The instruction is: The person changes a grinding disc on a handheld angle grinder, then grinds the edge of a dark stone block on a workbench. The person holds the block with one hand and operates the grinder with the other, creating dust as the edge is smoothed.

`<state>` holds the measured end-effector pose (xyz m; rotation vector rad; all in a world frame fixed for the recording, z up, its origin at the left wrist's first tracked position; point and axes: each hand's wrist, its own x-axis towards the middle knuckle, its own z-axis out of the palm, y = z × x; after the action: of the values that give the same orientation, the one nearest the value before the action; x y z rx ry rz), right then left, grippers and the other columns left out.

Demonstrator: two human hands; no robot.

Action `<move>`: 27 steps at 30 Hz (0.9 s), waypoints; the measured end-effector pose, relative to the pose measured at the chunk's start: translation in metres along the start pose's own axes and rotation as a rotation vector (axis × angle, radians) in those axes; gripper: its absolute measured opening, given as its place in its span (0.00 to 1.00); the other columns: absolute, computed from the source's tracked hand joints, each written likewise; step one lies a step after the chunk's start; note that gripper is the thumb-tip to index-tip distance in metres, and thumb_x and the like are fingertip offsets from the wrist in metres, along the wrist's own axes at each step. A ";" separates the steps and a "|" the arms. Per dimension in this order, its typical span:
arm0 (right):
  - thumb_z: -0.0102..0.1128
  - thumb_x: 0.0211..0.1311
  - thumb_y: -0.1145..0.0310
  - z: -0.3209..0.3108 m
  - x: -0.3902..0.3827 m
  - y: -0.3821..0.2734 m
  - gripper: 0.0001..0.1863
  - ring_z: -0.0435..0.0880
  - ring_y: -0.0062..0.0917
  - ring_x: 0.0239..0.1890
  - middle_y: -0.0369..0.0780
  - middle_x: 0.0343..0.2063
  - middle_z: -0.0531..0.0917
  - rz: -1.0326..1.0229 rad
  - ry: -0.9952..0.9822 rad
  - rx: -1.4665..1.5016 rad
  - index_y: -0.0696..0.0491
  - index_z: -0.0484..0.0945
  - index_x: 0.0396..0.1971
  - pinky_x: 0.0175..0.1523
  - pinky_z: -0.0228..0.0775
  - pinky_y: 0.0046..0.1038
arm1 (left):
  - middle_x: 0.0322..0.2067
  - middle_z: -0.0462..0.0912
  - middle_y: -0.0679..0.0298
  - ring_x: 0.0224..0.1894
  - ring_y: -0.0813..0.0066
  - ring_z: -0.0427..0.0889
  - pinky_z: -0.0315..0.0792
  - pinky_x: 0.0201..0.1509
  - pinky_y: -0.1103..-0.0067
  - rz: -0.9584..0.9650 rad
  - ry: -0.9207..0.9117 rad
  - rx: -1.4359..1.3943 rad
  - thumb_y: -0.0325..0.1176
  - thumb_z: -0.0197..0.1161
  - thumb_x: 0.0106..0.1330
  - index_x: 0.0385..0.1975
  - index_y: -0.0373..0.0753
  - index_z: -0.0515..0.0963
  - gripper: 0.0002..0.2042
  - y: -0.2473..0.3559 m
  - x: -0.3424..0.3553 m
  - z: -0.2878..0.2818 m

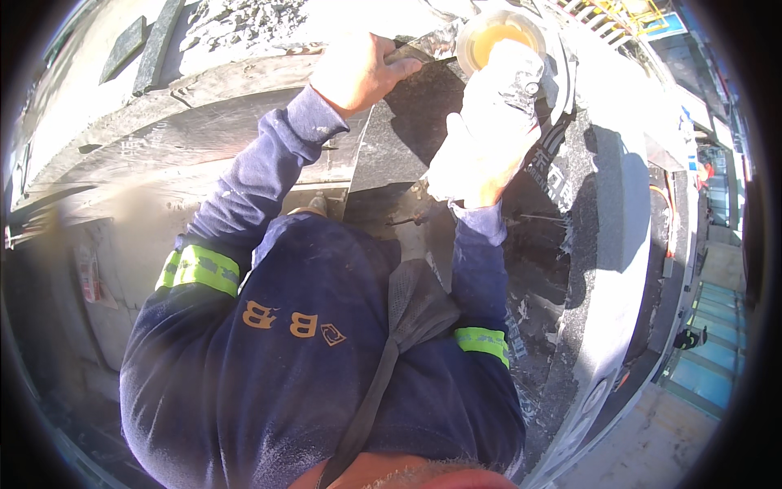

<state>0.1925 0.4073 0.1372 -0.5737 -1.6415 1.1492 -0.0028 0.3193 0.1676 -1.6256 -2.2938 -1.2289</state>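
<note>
In bright sun at the upper middle, my left hand (349, 77) grips the top edge of a dark stone slab (407, 122), thumb lying along it. To its right, my right hand (481, 163), whitened by glare, is wrapped round a pale, dusty angle grinder (509, 85). The grinder's translucent yellowish round disc or guard (497, 37) sits at the slab's upper right corner; glare hides whether it touches the stone. A dark cord or hose piece (403, 220) shows below my right hand.
A wooden board or ledge (204, 122) runs along the upper left, with narrow stone offcuts (155, 49) and rubble (228, 24) beyond. A pale stone ledge (619, 244) curves down the right side. Past it are an orange hose (672, 224), a lower level and a small distant person (691, 337).
</note>
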 end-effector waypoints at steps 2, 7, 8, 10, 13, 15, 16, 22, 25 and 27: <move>0.64 0.59 0.73 -0.008 -0.001 -0.002 0.28 0.77 0.29 0.45 0.42 0.50 0.73 -0.030 0.055 -0.135 0.52 0.62 0.57 0.45 0.75 0.35 | 0.16 0.75 0.58 0.17 0.62 0.75 0.71 0.23 0.70 0.053 0.166 0.018 0.46 0.70 0.57 0.21 0.36 0.79 0.17 0.006 -0.008 0.001; 0.69 0.54 0.73 -0.039 -0.004 -0.016 0.21 0.79 0.27 0.43 0.42 0.44 0.78 -0.183 0.035 -0.277 0.57 0.72 0.47 0.47 0.73 0.34 | 0.32 0.77 0.62 0.28 0.72 0.78 0.72 0.27 0.77 0.378 0.429 0.102 0.25 0.76 0.46 0.29 0.39 0.80 0.12 0.005 -0.018 -0.002; 0.70 0.52 0.73 -0.044 -0.005 -0.019 0.20 0.79 0.27 0.42 0.42 0.43 0.78 -0.220 0.026 -0.298 0.58 0.74 0.44 0.47 0.73 0.34 | 0.32 0.77 0.62 0.29 0.71 0.78 0.73 0.28 0.77 0.478 0.439 0.100 0.23 0.75 0.46 0.30 0.39 0.80 0.12 0.003 -0.018 -0.001; 0.72 0.50 0.72 -0.054 -0.006 -0.022 0.17 0.79 0.27 0.42 0.42 0.41 0.80 -0.176 0.029 -0.228 0.60 0.78 0.40 0.47 0.72 0.34 | 0.33 0.78 0.60 0.29 0.70 0.79 0.73 0.28 0.77 0.654 0.456 0.091 0.20 0.72 0.46 0.33 0.39 0.81 0.14 -0.004 -0.014 -0.001; 0.72 0.51 0.72 -0.064 -0.011 -0.018 0.20 0.81 0.27 0.39 0.42 0.39 0.82 0.093 0.092 0.060 0.61 0.75 0.43 0.46 0.73 0.33 | 0.38 0.79 0.56 0.33 0.67 0.81 0.76 0.31 0.76 0.816 0.355 0.083 0.15 0.68 0.45 0.39 0.40 0.80 0.19 -0.016 -0.002 -0.001; 0.72 0.52 0.71 -0.071 -0.012 -0.011 0.35 0.82 0.29 0.38 0.43 0.38 0.82 0.098 0.058 -0.063 0.64 0.63 0.56 0.47 0.75 0.34 | 0.41 0.79 0.55 0.37 0.63 0.81 0.77 0.36 0.74 0.799 0.248 0.178 0.13 0.65 0.45 0.44 0.40 0.80 0.23 -0.019 0.000 0.000; 0.73 0.52 0.70 -0.074 -0.012 -0.007 0.40 0.83 0.29 0.39 0.44 0.38 0.82 0.052 0.044 -0.190 0.65 0.59 0.61 0.48 0.75 0.34 | 0.41 0.78 0.55 0.38 0.63 0.81 0.77 0.37 0.73 0.766 0.243 0.143 0.13 0.65 0.46 0.45 0.39 0.80 0.23 -0.020 -0.002 0.000; 0.82 0.39 0.63 -0.064 -0.017 0.006 0.55 0.79 0.34 0.48 0.48 0.45 0.79 0.092 0.167 -0.240 0.67 0.54 0.63 0.57 0.70 0.37 | 0.41 0.75 0.57 0.42 0.66 0.79 0.77 0.44 0.76 0.431 0.235 -0.258 0.17 0.68 0.52 0.47 0.38 0.79 0.20 -0.007 -0.026 0.016; 0.82 0.38 0.64 -0.051 -0.020 -0.001 0.58 0.78 0.33 0.49 0.48 0.48 0.77 0.134 0.170 -0.239 0.67 0.51 0.65 0.61 0.66 0.37 | 0.42 0.73 0.57 0.43 0.72 0.79 0.76 0.45 0.80 0.258 0.294 -0.303 0.19 0.71 0.53 0.47 0.34 0.76 0.20 -0.001 -0.034 0.025; 0.82 0.38 0.65 -0.043 -0.021 -0.006 0.58 0.76 0.33 0.51 0.48 0.50 0.75 0.091 0.194 -0.346 0.66 0.50 0.65 0.61 0.66 0.36 | 0.40 0.74 0.59 0.42 0.74 0.79 0.76 0.42 0.81 0.043 0.373 -0.831 0.19 0.71 0.54 0.44 0.33 0.74 0.17 0.010 -0.037 0.041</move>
<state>0.2409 0.4060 0.1345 -0.9585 -1.6676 0.8458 0.0366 0.3180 0.1277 -1.3949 -1.5847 -2.4243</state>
